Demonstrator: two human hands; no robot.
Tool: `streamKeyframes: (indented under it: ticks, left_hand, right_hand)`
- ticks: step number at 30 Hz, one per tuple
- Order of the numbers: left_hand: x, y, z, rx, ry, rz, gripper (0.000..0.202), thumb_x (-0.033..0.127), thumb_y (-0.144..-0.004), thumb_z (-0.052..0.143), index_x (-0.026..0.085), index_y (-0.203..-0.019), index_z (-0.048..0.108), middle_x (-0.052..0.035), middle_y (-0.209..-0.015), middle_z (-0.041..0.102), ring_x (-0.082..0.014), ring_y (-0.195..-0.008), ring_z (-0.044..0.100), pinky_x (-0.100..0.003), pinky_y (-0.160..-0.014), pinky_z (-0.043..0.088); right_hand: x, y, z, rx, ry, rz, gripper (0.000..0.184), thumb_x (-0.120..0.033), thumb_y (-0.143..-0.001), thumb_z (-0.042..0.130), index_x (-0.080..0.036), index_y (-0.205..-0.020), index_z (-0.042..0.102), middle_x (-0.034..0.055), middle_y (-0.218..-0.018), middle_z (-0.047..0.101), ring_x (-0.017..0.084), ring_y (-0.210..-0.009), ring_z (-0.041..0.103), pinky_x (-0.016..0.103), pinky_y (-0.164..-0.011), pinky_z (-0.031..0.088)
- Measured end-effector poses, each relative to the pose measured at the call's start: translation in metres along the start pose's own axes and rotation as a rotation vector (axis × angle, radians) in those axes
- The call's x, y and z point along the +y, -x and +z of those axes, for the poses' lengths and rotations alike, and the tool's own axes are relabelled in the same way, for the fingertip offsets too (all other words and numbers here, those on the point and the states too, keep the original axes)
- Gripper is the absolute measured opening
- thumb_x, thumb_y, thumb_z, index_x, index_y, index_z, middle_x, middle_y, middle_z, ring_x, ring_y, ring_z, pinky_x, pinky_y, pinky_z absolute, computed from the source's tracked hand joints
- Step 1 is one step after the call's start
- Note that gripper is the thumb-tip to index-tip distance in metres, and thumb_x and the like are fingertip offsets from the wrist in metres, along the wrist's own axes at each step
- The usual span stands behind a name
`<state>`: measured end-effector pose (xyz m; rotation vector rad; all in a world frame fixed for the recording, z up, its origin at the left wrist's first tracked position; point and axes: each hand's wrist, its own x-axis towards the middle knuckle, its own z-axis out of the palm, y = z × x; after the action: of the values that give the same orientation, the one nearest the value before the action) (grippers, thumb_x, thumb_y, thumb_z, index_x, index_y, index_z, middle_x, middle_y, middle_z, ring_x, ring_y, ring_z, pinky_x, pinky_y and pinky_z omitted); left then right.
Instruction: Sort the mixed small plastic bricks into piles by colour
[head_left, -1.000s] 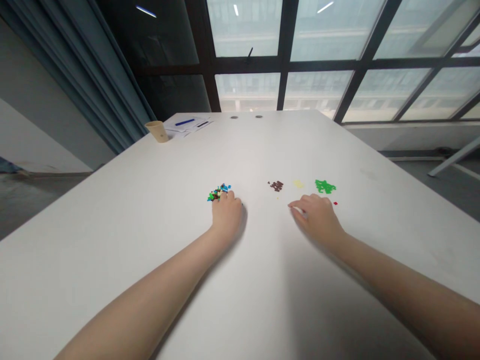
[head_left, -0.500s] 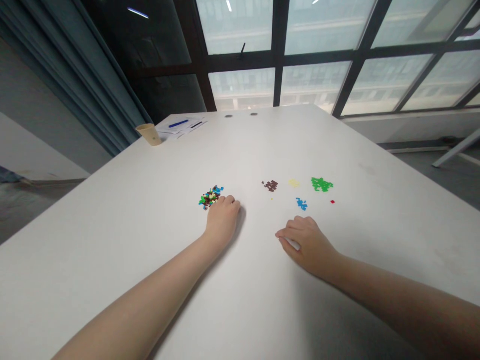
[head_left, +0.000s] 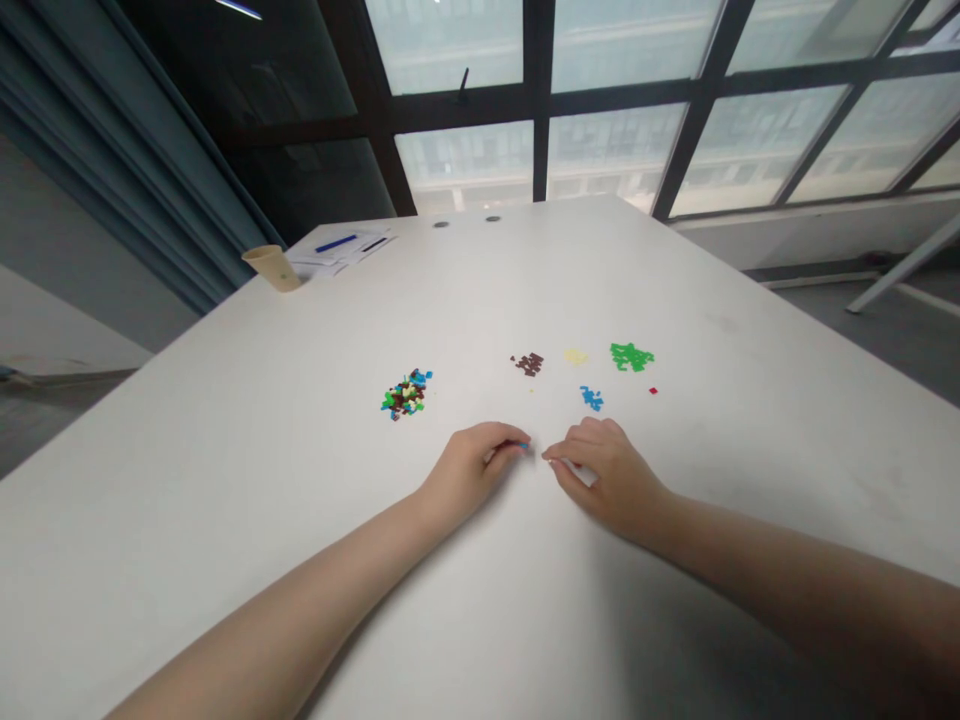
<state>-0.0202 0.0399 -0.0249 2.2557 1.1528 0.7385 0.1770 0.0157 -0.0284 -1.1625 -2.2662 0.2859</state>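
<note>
Pinching a tiny blue piece point(head_left: 523, 446) in its fingertips, the left hand point(head_left: 472, 465) sits low over the white bench point(head_left: 187, 480). Its grip looks closed on that piece, but the piece is so small that it is a bit hard to see. The right hand point(head_left: 607, 475) is just beside the left hand, and the two are almost touching. Its grip is closed too, on a white strip point(head_left: 579, 472) that pokes out from under the fingers. The strip is partly hidden, so I can't tell just what it is. Both hands are on the near side of the little piles of plastic pieces. Up and to the left of the hands is a mixed pile point(head_left: 405, 395) of green, brown, blue and pale pieces. To the right of that lies a brown pile point(head_left: 528, 364), then a pale yellow pile point(head_left: 576, 356), then a green pile point(head_left: 631, 357). A blue pile point(head_left: 592, 398) lies just above the right hand, and one red piece point(head_left: 653, 391) sits alone near the green pile. One tiny yellow piece point(head_left: 532, 390) lies just below the brown pile. Far away at the back of the bench, a paper cup point(head_left: 270, 268) stands next to some sheets of paper point(head_left: 337, 258). A blue pen point(head_left: 335, 243) lies on the paper. Behind the bench are big dark-framed windows point(head_left: 615, 60), and a long curtain point(head_left: 150, 150) hangs on the left.
</note>
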Motion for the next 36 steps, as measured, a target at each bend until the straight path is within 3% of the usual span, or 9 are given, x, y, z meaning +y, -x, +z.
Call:
streamKeyframes:
  ticks: [3, 7, 14, 17, 25, 36]
  left_hand:
    - [0.0023, -0.0014, 0.0012, -0.015, 0.123, -0.088, 0.018, 0.016, -0.080, 0.049, 0.020, -0.090, 0.063, -0.0014, -0.082, 0.066, -0.0118, -0.073, 0.058, -0.022, -0.067, 0.045]
    - [0.0040, -0.0028, 0.0013, -0.029, 0.232, -0.078, 0.017, 0.017, -0.080, 0.050, 0.019, -0.088, 0.065, -0.0032, -0.085, 0.065, -0.0125, -0.078, 0.058, -0.023, -0.070, 0.044]
    - [0.0036, -0.0031, 0.0003, -0.019, 0.196, -0.050, 0.009, 0.022, -0.078, 0.056, 0.017, -0.080, 0.063, -0.0023, -0.075, 0.063, -0.0124, -0.071, 0.055, -0.024, -0.066, 0.044]
    - [0.0045, -0.0023, -0.0008, -0.015, 0.115, -0.002, 0.008, 0.023, -0.078, 0.055, 0.017, -0.077, 0.061, -0.0017, -0.072, 0.060, -0.0118, -0.069, 0.054, -0.023, -0.064, 0.044]
    - [0.0035, 0.0001, -0.0009, -0.025, -0.100, 0.293, 0.014, 0.021, -0.085, 0.046, 0.015, -0.083, 0.058, -0.0054, -0.077, 0.060, -0.0134, -0.077, 0.052, -0.025, -0.073, 0.043]
    - [0.0033, 0.0011, -0.0010, -0.036, -0.120, 0.345, 0.016, 0.021, -0.086, 0.043, 0.015, -0.087, 0.058, -0.0067, -0.080, 0.060, -0.0138, -0.079, 0.052, -0.026, -0.073, 0.044]
  right_hand:
    - [0.0011, -0.0007, 0.0002, 0.005, -0.010, 0.006, 0.014, -0.017, -0.079, 0.050, -0.019, -0.079, 0.064, 0.0011, -0.065, 0.057, 0.015, -0.070, 0.046, 0.029, -0.067, 0.028]
    - [0.0018, -0.0006, 0.0002, 0.008, -0.009, 0.004, 0.015, -0.017, -0.079, 0.049, -0.019, -0.079, 0.064, 0.0013, -0.065, 0.057, 0.015, -0.069, 0.046, 0.029, -0.067, 0.028]
    - [0.0009, -0.0004, -0.0006, 0.019, -0.002, 0.007, 0.016, -0.019, -0.080, 0.048, -0.019, -0.077, 0.064, 0.0016, -0.065, 0.056, 0.015, -0.069, 0.046, 0.029, -0.068, 0.028]
    - [0.0010, -0.0002, -0.0001, 0.041, 0.004, 0.003, 0.015, -0.021, -0.080, 0.049, -0.020, -0.079, 0.064, 0.0014, -0.065, 0.057, 0.015, -0.069, 0.046, 0.029, -0.068, 0.028]
    - [0.0045, 0.0007, 0.0026, 0.070, 0.039, -0.030, 0.013, -0.027, -0.080, 0.054, -0.021, -0.084, 0.065, 0.0006, -0.064, 0.056, 0.015, -0.069, 0.046, 0.028, -0.068, 0.028]
    - [0.0036, 0.0001, 0.0021, 0.057, 0.012, -0.036, 0.013, -0.027, -0.080, 0.054, -0.021, -0.082, 0.065, 0.0010, -0.066, 0.057, 0.015, -0.069, 0.046, 0.029, -0.068, 0.029]
